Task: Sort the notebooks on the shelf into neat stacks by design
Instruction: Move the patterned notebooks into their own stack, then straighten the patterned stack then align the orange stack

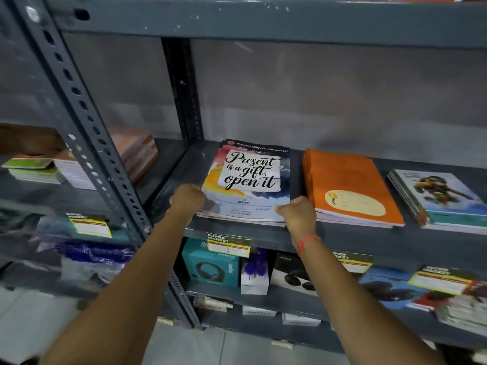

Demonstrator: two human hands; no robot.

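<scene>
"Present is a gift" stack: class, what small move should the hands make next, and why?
Probably squeeze inward and tap the edges flush. The left hand and right hand flank the "Present is a gift" stack, whose notebooks look fanned at the far edge.

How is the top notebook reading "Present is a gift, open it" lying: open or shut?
Shut. The "Present is a gift, open it" notebook lies flat, front cover up, atop its stack; no inside pages show.

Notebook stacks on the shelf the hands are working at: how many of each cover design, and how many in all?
"Present is a gift" stack: 1
Orange stack: 1
Illustrated figure stack: 1
Total: 3 stacks
</scene>
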